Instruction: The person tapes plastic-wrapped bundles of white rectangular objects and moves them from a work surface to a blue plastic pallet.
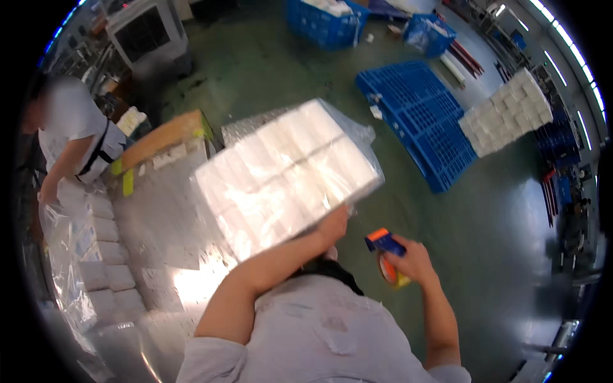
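Note:
A large clear plastic bag [290, 169] packed with rows of white soft packs sits tilted in front of me, its loose end bunched at the far right. My left hand [333, 226] is at the bag's near right edge and grips it there; some fingers are hidden by the bag. My left forearm runs along the near side. Off to the right, apart from the bag, my right hand [416, 260] is closed round a tape dispenser [388, 244] with a blue body, an orange top and a roll of tape.
A metal worktable [159, 223] lies to the left, with a cardboard piece [163, 137]. At far left a co-worker [80, 127] touches another bag of white packs [105, 268]. Blue pallets [418, 115], a stack of wrapped packs [507, 115] and blue crates [329, 25] stand on the floor.

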Demonstrator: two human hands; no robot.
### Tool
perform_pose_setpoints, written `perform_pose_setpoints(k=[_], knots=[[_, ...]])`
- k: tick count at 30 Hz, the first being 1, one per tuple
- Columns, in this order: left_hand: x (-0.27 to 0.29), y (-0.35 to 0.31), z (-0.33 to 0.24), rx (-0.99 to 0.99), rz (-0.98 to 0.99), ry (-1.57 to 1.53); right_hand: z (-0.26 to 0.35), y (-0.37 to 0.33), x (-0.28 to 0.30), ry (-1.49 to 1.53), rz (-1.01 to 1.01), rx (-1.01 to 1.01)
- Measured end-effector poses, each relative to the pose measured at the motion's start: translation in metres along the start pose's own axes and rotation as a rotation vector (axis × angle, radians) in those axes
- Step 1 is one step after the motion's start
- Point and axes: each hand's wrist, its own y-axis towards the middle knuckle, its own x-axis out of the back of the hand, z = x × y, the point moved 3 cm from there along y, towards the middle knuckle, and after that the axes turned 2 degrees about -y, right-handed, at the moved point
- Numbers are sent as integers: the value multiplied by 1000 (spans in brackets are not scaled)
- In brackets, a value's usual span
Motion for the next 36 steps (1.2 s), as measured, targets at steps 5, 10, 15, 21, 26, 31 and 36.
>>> perform_pose_setpoints(k=[5,10,15,21,26,31,36], knots=[[23,-22,19,243,-97,-1418,18,-18,31,220,-263,168],[58,-54,28,312,164,-2741,45,-51,23,382,-222,346],[89,-95,84,-16,145,-3033,90,-49,28,327,-176,524],[90,-149,121,231,-132,-2809,147,-48,24,258,-150,624],[66,-151,142,299,-188,-2504,169,-45,11,166,-250,732],[53,-152,150,295,-276,-2275,185,-42,4,150,-226,713],[36,-183,220,354,-460,-2245,186,-45,-5,187,-239,730]])
